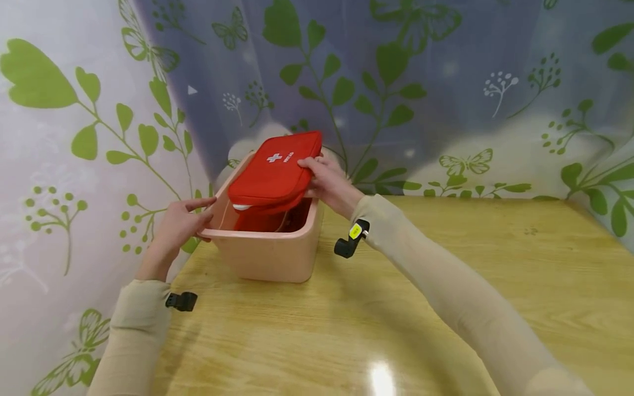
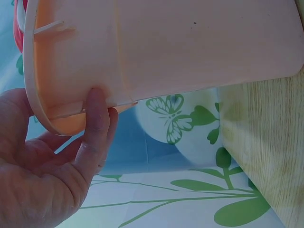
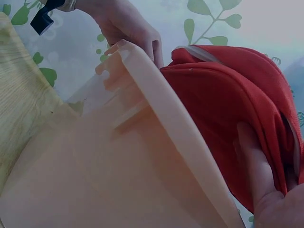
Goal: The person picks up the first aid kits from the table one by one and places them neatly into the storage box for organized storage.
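A red first aid pouch (image 1: pixel 274 170) with a white cross is tilted over the mouth of a pink plastic bin (image 1: pixel 277 256). My right hand (image 1: pixel 324 179) grips the pouch by its right side, thumb on top. In the right wrist view, the fingers (image 3: pixel 254 161) press against the red fabric of the pouch (image 3: pixel 213 104), just above the bin's rim (image 3: pixel 175 123). On the left, my left hand (image 1: pixel 183 223) holds the bin's near left corner. The left wrist view shows this hand (image 2: pixel 61 161) curled round the rim, fingertips against the outer wall. More red shows inside the bin, mostly hidden.
The bin stands on a wood-grain table (image 1: pixel 446 286) near its left edge. Behind and to the left hangs a curtain (image 1: pixel 346 82) printed with leaves and butterflies, close to the bin. Small black cameras (image 1: pixel 350 240) sit on both wrists.
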{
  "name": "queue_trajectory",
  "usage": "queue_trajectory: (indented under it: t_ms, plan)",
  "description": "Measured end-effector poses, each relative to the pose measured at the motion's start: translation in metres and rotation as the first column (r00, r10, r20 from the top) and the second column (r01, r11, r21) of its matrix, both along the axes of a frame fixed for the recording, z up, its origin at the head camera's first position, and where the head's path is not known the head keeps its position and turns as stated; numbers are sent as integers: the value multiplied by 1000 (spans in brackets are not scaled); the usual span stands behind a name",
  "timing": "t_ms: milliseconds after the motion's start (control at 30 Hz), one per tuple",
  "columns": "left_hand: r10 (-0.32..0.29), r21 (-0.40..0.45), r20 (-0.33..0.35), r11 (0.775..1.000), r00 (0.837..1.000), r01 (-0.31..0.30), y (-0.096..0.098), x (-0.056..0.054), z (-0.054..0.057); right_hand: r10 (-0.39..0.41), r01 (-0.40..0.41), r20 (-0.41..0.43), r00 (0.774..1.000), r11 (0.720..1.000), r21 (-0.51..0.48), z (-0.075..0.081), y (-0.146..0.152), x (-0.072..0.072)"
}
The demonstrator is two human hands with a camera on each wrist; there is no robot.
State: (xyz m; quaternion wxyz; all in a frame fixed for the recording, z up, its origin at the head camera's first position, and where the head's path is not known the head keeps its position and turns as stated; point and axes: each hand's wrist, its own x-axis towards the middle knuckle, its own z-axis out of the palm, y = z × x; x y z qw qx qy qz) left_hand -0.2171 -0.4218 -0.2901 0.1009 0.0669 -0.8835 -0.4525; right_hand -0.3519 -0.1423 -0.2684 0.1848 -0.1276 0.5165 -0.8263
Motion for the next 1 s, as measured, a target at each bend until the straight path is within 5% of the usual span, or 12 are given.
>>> queue_trajectory:
  t_ms: [333,700,767,800,933,1000]
  plan:
    - [15,20,-6,1000,1000,-15,0,3,-2,36,-20,-81,996,980,200,1,-13,6]
    - [23,45,-2,999,1000,-23,-1,7,-7,122,-18,-236,964,916,400,-6,-29,7]
    - [25,43,0,999,1000,-25,-2,8,-8,164,34,-328,930,852,522,-5,-29,9]
    - [25,41,1,999,1000,-25,-3,8,-8,197,87,-390,899,794,601,-5,-29,11]
    - [21,29,-2,999,1000,-21,-4,7,-8,391,419,-594,703,447,790,-1,-21,17]
    - [18,9,-6,1000,1000,-18,-5,5,-6,479,494,-597,644,334,802,2,-14,21]
